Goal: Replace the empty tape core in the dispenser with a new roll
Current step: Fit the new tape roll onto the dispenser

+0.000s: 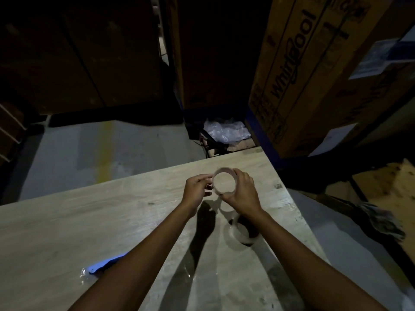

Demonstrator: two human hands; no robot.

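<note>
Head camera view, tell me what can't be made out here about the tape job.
- Ring held in both hands above the table: dim light hides whether it is a bare core or still carries tape.
- Clear roll lying on the table: the right forearm covers part of it.
- Blue object: left forearm hides most of it; cannot tell if it is the dispenser.
- Left hand fingertips: blurred, so the contact with the ring is unclear.

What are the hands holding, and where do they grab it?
A tape roll, held above the table. The right hand wraps its outer rim; the left hand pinches at its left edge.
</note>
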